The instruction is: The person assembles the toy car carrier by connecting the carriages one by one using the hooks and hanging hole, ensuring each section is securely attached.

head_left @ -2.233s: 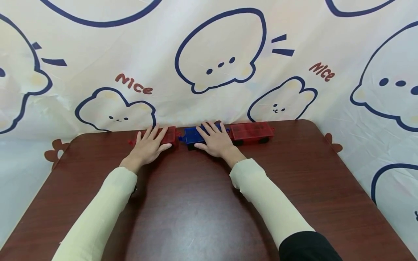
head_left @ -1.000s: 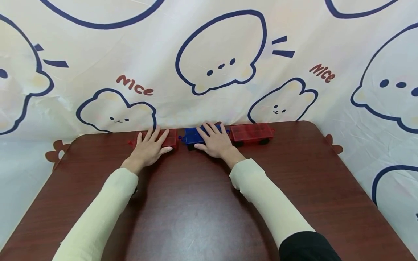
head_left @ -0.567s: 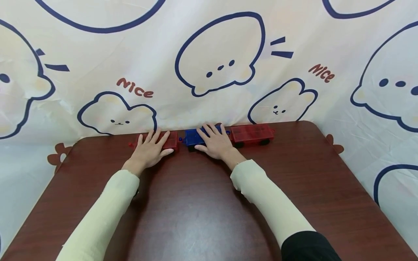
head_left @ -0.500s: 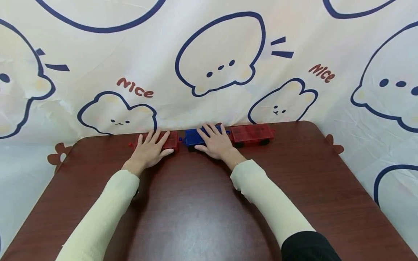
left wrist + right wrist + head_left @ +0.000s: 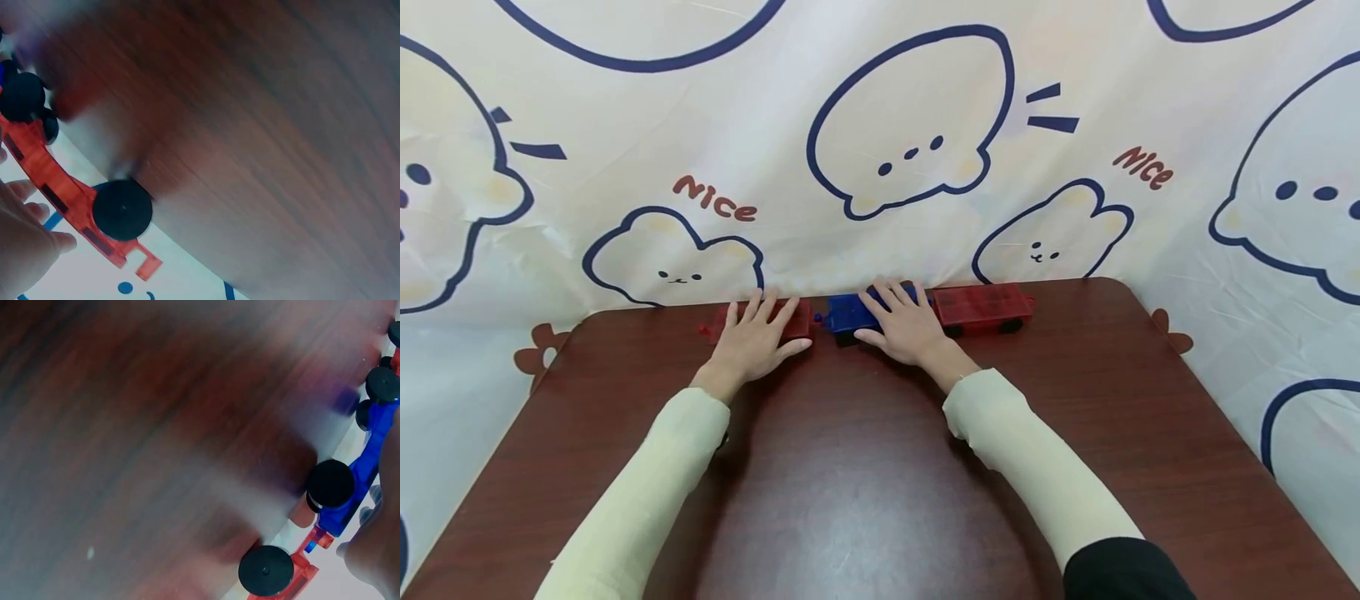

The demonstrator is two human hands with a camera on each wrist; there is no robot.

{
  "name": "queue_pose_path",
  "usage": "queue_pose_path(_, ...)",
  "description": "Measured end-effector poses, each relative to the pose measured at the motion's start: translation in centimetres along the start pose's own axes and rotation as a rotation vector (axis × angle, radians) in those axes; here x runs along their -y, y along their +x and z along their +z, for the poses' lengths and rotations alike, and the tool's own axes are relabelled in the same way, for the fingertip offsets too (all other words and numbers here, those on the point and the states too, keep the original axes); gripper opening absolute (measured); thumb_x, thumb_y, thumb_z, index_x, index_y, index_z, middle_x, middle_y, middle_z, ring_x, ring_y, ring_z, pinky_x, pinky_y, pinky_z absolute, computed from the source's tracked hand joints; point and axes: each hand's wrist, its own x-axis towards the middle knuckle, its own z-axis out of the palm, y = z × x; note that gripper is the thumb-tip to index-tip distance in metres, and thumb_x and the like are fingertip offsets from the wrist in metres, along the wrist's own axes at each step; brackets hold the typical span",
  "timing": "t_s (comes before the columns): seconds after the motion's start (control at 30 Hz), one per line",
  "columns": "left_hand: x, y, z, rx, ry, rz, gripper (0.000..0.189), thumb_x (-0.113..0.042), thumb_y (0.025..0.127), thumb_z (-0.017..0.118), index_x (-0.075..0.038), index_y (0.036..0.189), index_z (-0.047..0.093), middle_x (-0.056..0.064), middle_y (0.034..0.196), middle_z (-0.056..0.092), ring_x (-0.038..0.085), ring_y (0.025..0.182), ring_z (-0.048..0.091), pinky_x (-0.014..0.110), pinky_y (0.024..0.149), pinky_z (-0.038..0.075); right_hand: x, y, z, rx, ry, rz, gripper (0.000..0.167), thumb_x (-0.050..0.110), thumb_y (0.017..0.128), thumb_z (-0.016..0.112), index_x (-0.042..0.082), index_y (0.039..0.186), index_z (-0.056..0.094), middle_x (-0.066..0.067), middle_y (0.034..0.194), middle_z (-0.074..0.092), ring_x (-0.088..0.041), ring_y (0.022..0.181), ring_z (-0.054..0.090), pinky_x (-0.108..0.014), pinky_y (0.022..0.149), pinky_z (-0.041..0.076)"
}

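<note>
Against the wall at the table's far edge, several toy train cars stand in a row. My left hand (image 5: 750, 343) rests, fingers spread, over a translucent red train car (image 5: 802, 318) at the left. In the left wrist view that red car (image 5: 69, 194) shows black wheels and a square hook at one end. My right hand (image 5: 912, 329) lies with spread fingers over the blue train car (image 5: 847, 313) in the middle. A longer red train car (image 5: 981, 307) stands to its right; in the right wrist view its hook (image 5: 320, 537) meets the blue car's end. My palms hide the cars' tops.
The brown wooden table (image 5: 865, 467) stretches from the cars toward me. Behind it hangs a white cloth backdrop (image 5: 880, 242) with cartoon drawings, which meets the far edge and both sides.
Both hands have shifted slightly to the right over the cars. The cars show no clear movement of their own; the whole view has drifted a little.
</note>
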Motion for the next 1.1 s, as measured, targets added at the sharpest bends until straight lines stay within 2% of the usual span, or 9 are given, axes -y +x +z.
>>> queue_pose_path(0.23,-1.3,0.7,-0.2,0.019,-0.005,0.013,0.084,-0.067,0.100,0.041,-0.016,0.164,0.019,0.023,0.166,0.013,0.045,0.153,0.005,0.069,0.116,0.002,-0.6,-0.7,-1.0,-0.011,0.006,-0.007,0.075,0.069,0.102,0.028,0.028,0.164,0.022,-0.006,0.169,0.016,-0.029,0.155,0.010,-0.061,0.120,0.007)
queue_pose_path(0.47,-2.5,1.0,-0.6,-0.004,0.004,0.017,0.084,-0.069,0.099,0.041,-0.016,0.163,0.025,0.021,0.167,0.016,0.044,0.153,0.007,0.068,0.117,0.004,-1.2,-1.6,-1.3,-0.015,0.018,-0.033,0.075,0.068,0.102,0.029,0.026,0.164,0.022,-0.007,0.168,0.020,-0.030,0.155,0.013,-0.064,0.119,0.009)
queue_pose_path(0.8,-4.5,1.7,-1.0,-0.041,-0.041,0.027,0.083,-0.067,0.099,0.044,-0.016,0.162,0.029,0.020,0.166,0.019,0.043,0.153,0.008,0.065,0.119,0.001,-2.9,-3.0,-1.9,-0.016,0.049,0.004,0.073,0.066,0.103,0.030,0.026,0.164,0.021,-0.007,0.169,0.017,-0.030,0.156,0.008,-0.063,0.120,0.008)
queue_pose_path(1.1,-6.5,2.4,-0.9,-0.055,-0.040,0.023,0.080,-0.064,0.101,0.044,-0.017,0.162,0.027,0.018,0.166,0.021,0.041,0.153,0.010,0.063,0.120,0.005,-4.6,-4.1,-2.1,-0.024,0.066,0.030,0.073,0.064,0.104,0.031,0.023,0.164,0.021,-0.008,0.169,0.018,-0.032,0.155,0.008,-0.062,0.120,0.005)
